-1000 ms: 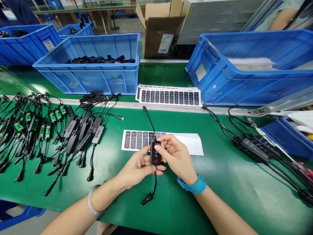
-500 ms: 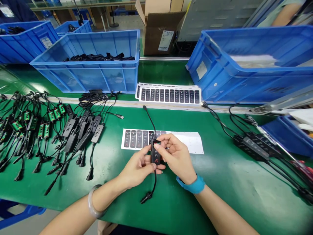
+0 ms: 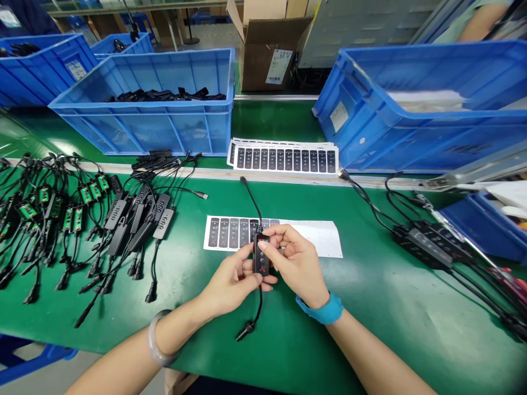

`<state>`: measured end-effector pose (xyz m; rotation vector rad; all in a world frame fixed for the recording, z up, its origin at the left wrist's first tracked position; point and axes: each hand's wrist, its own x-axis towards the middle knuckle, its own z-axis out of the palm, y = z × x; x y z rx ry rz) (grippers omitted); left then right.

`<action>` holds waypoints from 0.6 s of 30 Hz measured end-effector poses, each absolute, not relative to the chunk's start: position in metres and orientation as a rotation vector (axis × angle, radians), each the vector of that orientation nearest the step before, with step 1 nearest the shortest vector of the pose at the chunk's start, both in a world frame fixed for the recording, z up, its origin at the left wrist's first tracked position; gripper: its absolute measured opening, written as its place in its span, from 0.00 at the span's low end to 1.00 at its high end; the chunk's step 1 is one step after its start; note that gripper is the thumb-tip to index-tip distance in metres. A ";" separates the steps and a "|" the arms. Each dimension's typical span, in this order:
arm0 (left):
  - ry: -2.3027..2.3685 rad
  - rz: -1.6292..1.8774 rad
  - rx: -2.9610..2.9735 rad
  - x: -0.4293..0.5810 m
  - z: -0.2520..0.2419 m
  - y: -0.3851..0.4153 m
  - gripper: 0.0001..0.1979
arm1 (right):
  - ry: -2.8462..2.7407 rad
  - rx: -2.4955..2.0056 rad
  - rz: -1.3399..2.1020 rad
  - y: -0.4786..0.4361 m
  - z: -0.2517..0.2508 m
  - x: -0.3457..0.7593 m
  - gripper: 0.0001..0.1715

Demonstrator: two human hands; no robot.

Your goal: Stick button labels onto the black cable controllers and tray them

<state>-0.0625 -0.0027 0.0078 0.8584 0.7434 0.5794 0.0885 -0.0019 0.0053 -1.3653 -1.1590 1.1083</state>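
A black inline cable controller with printed button symbols is held upright over the green bench, its cable running out at both ends. My left hand grips its lower part from the left, thumb near the bottom edge. On the upper face presses the thumb of my right hand, with the fingers curled behind that side. Beneath and behind my hands lies a sheet of label stickers, partly hidden; its right portion is bare white backing.
More label sheets lie at the bench's middle ledge. Several controllers with cables and open green circuit boards crowd the left. Finished-looking controllers lie right. Blue bins and a cardboard box stand behind.
Almost nothing differs. Both hands keep the same hold on the controller, and the whole view has shifted very slightly.
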 end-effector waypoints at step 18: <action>0.771 0.579 0.893 -0.064 0.010 -0.001 0.23 | -1.267 -1.330 1.462 -0.004 0.004 0.091 0.47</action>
